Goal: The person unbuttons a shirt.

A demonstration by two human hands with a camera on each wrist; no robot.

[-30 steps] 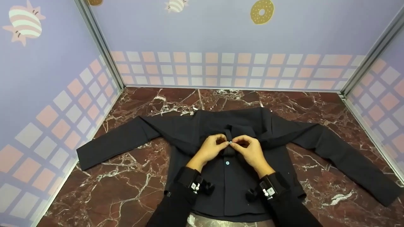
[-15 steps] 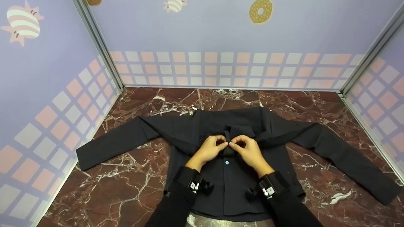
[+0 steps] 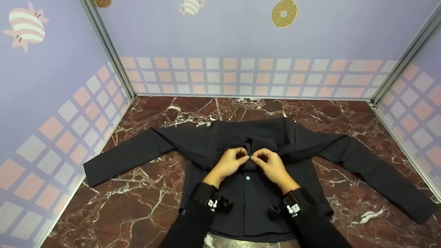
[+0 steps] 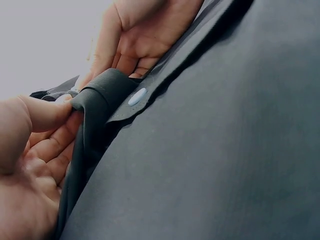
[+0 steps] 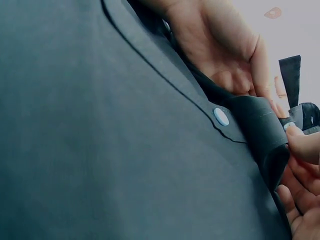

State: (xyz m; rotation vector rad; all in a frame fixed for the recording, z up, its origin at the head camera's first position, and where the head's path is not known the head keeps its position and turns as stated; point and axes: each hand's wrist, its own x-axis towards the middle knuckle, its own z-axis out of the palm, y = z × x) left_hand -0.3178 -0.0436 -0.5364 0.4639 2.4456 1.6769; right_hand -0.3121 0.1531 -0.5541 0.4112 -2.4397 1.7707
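Note:
A black long-sleeved shirt (image 3: 265, 220) lies front up, its sleeves spread to both sides. At its upper middle the left hand (image 3: 229, 162) pinches the raised front placket (image 4: 102, 92) between thumb and fingers. Facing it, the right hand (image 3: 274, 165) pinches a small pale button (image 5: 289, 126) at the placket, thumb against it. Both sets of fingertips nearly meet there. Whether the button sits in its buttonhole cannot be seen. Lower on the front, a light blue button (image 3: 247, 178) lies exposed. Fabric bunches up between the hands in both wrist views.
The shirt lies on a dark red marbled tabletop (image 3: 137, 206). Lilac panels (image 3: 220, 38) with a pink and white check stand at the back and both sides. Dark wrist bands with cameras (image 3: 220, 203) sit on both forearms, above the shirt's lower front.
Both hands stay at the same spot on the placket, with only slight fingertip shifts. The small button under the right thumb shows less than one second ago. The shirt lies as before.

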